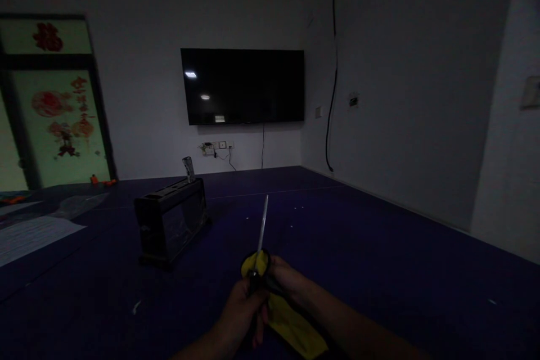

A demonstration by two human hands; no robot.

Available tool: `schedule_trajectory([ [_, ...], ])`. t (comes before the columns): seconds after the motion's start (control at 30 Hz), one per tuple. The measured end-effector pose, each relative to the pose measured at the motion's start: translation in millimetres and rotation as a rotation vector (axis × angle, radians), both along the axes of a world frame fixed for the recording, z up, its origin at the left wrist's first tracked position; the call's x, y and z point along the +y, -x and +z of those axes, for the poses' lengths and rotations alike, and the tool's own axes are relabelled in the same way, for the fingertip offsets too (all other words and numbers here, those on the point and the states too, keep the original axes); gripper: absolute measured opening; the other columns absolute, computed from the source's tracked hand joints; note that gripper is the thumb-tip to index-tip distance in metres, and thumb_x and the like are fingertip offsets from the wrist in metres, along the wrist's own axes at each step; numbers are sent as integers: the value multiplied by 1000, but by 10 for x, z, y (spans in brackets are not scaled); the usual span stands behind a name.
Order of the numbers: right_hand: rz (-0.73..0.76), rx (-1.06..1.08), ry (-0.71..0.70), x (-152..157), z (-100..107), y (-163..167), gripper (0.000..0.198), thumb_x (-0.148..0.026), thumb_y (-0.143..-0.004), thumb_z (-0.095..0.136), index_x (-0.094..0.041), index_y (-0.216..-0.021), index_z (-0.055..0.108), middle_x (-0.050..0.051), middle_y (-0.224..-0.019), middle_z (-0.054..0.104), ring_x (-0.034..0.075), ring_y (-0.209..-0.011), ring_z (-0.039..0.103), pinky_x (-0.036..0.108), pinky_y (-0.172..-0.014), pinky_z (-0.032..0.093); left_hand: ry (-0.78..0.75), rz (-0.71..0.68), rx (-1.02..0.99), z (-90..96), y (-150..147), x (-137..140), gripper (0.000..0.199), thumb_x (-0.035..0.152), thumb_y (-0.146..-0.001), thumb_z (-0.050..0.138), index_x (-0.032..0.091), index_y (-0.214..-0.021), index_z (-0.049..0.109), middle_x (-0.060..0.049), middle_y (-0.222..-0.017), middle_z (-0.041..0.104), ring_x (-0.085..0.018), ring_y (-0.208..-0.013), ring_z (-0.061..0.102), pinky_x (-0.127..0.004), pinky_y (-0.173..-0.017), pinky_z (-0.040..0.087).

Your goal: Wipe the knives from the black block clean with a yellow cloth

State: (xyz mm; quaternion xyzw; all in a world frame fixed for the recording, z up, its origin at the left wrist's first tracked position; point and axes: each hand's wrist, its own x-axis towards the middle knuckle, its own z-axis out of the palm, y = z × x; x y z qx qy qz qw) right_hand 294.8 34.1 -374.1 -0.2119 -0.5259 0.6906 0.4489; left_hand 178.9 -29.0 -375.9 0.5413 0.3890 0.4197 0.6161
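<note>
Metal rod (263, 225) and yellow piece (295, 329): both hands working them together

Standing in the room, going left to right. Left hand (243, 305) is grasping the dark lower end of the rod, thumb on top, fingers curling under. Rod is pointing up and away over the dark blue surface (358, 253), at lower centre. Yellow piece, soft-looking, black-edged, is sitting around or behind the rod's base and trailing toward the lower right; can't tell which. Right hand (288, 280) is closing around the dark edging beside it; its fingertips are mostly hidden.

Step in hand, my read: handling the rod at the yellow piece's rim. Can't tell whether it's going in or coming out. Next move is calling for a firm left hold, rod kept in line, right hand keeping the fabric off the shaft.

Text check, left to right. Door (42, 153): big red 福 is showing on the pane above; smaller red characters are running down the glass, too blurred to read. Printed sheet (40, 236): lines showing, none legible. Black box (183, 228): standing left of the hands, patterned cylinder (188, 167) leaning on top, no readable label on either. Wall TV (244, 87): screen looking dark, no brand readable. Rod and yellow piece: no markings showing.
</note>
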Motion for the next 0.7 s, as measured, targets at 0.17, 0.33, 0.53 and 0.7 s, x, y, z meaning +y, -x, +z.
schedule_trajectory([
  [0.17, -35, 22, 7, 28, -64, 23, 25, -30, -61, 76, -13, -79, 72, 5, -76, 68, 15, -69, 62, 25, -69, 46, -60, 60, 41, -8, 10, -16, 51, 66, -61, 57, 17, -76, 48, 5, -42, 52, -8, -24, 41, -17, -25, 26],
  [0.33, -75, 23, 21, 123, -173, 27, 33, -36, -58, 80, -12, -78, 71, 5, -69, 67, 15, -63, 61, 26, -64, 45, -68, 75, 73, -24, 16, 16, 53, 67, -62, 56, 17, -77, 48, 5, -42, 53, -9, -25, 42, -17, -25, 27],
  [0.53, -96, 18, 10, 324, -331, 18, 36, -41, -51, 81, -11, -68, 68, 3, -61, 64, 15, -57, 59, 28, -61, 45, -26, 39, 24, -34, 30, 64, 50, 63, -63, 59, 16, -77, 48, 5, -42, 53, -9, -25, 42, -17, -25, 27],
  [0.7, -45, 16, -37, 434, -392, 1, 38, -41, -52, 80, -13, -74, 68, 4, -72, 66, 18, -67, 61, 32, -71, 46, 5, 28, 37, -21, 39, 67, 49, 63, -63, 59, 16, -75, 48, 5, -41, 53, -9, -25, 41, -18, -26, 28],
])
